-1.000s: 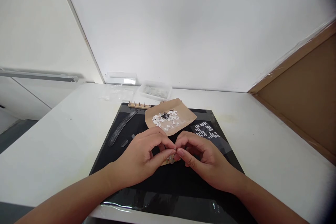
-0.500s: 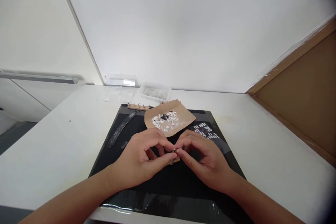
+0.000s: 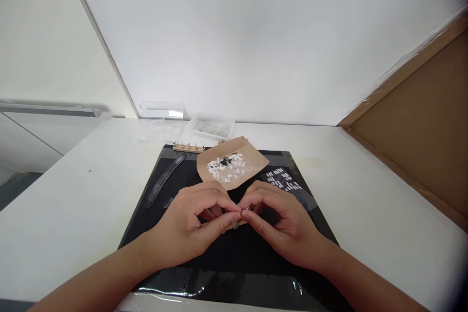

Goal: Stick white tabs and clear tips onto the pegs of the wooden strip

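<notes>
My left hand and my right hand meet fingertip to fingertip over a black mat. Between thumbs and forefingers they pinch a small wooden strip with a tiny clear piece at its tip; most of it is hidden by the fingers. Just beyond the hands lies a brown paper sheet carrying a heap of small white chips with a dark bit among them.
On the mat lie a long grey file at the left, a sheet of white strips at the right, and a wooden bar with metal pins at the back. A clear tray stands by the wall. A brown board leans at the right.
Both hands stay pinched together on the small piece, with the fingers shifting slightly. The view has drifted a little, so everything sits slightly further left.
</notes>
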Demonstrator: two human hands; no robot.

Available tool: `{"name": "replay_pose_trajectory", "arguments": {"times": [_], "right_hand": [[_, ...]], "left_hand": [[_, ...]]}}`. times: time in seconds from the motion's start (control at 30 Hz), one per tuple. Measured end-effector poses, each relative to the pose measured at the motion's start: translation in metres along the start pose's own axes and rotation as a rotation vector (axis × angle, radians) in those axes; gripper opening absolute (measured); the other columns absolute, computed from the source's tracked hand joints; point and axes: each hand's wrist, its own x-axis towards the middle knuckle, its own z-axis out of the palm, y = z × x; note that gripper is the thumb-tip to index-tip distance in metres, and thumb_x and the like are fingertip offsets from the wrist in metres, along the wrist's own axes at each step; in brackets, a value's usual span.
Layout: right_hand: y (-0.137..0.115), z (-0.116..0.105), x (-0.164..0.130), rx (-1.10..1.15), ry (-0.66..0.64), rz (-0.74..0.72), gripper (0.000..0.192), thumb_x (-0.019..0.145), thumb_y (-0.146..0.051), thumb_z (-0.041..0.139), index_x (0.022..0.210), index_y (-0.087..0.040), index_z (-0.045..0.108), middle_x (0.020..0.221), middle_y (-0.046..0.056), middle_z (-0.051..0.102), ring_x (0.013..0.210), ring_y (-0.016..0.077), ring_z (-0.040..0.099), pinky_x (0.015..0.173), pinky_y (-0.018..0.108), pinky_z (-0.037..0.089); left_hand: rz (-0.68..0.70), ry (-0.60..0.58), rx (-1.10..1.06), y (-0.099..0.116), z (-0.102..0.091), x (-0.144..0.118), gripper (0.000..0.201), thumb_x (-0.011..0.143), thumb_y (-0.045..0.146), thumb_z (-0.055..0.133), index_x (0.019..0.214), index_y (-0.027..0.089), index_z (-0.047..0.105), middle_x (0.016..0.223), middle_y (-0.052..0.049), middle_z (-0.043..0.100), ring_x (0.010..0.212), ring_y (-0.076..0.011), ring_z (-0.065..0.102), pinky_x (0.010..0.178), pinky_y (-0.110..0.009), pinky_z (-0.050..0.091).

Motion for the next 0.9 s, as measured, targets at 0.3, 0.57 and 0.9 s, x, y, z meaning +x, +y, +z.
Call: {"name": "replay_pose_trajectory", "arguments": {"times": [0.3,0.57,0.9], "right_hand": [[0.0016,-0.0006,0.0006,0.013,-0.019,0.037,0.006,0.103,-0.024,0.066,0.103,-0.026,0.072,0.091,0.001,0.07,0.082,0.0131,0.065,0.067,0.023,0.053],[0.001,0.0023,0.0018,-0.015,0.002,0.034,0.006,0.102,-0.023,0.067,0.101,-0.025,0.072,0.089,0.001,0.07,0.079,0.0139,0.065,0.067,0.025,0.054],[0.0009,0.0059,-0.0003,-0.018,-0.002,0.052,0.007,0.101,-0.022,0.068,0.103,-0.025,0.073,0.091,0.001,0.071,0.081,0.014,0.067,0.071,0.026,0.057]], "left_hand": [[-0.009,-0.089,0.064,-0.0045,-0.002,-0.0028,0.011,0.103,0.023,0.063,0.105,0.02,0.074,0.102,-0.004,0.068,0.067,-0.007,0.068,0.054,-0.015,0.055],[0.075,-0.028,0.171,-0.007,0.0011,-0.003,0.012,0.095,0.016,0.067,0.105,0.02,0.072,0.093,-0.002,0.066,0.068,-0.0081,0.062,0.052,-0.014,0.053],[0.15,0.059,0.229,-0.0067,0.007,-0.0059,0.013,0.089,0.01,0.069,0.099,0.018,0.072,0.086,-0.001,0.066,0.061,-0.0055,0.061,0.05,-0.013,0.051]]}}
